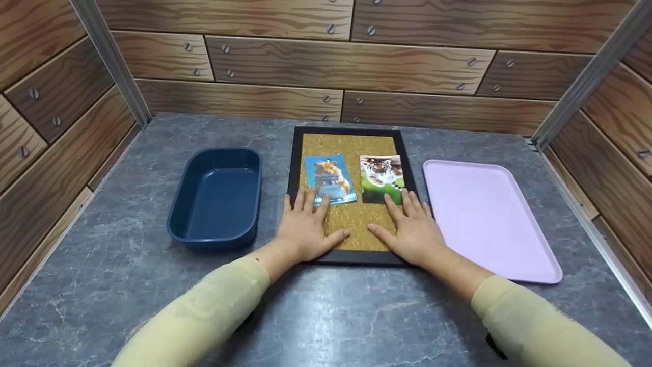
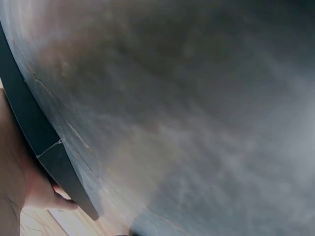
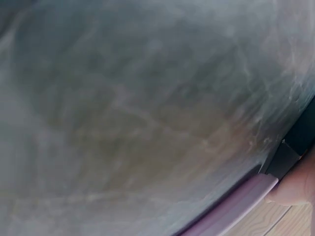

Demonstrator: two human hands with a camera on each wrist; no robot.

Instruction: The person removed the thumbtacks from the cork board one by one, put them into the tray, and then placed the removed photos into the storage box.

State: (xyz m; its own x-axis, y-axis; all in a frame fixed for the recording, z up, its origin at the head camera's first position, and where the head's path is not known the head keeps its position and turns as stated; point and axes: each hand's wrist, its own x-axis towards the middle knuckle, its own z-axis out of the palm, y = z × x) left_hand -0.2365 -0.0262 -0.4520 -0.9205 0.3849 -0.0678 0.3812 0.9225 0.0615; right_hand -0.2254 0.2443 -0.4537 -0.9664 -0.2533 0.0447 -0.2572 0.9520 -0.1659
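Observation:
A black-framed cork board (image 1: 351, 229) lies flat on the table in the head view. Two small pictures lie side by side on its cork: a hamster picture (image 1: 333, 173) at left and a tiger picture (image 1: 382, 176) at right. My left hand (image 1: 305, 229) rests on the board's lower left, fingers spread, fingertips overlapping the hamster picture's lower edge. On the lower right rests my right hand (image 1: 415, 232), also spread, its index fingertip at the tiger picture's bottom. Both wrist views show mostly tabletop, with the black frame (image 2: 29, 113) beside each hand.
Left of the board stands a deep dark blue bin (image 1: 214, 243). A shallow lilac tray (image 1: 489, 219) lies on the right, close beside the board and my right hand. Wood-patterned walls (image 1: 285, 63) enclose the grey marbled table (image 1: 351, 311) at the back and sides.

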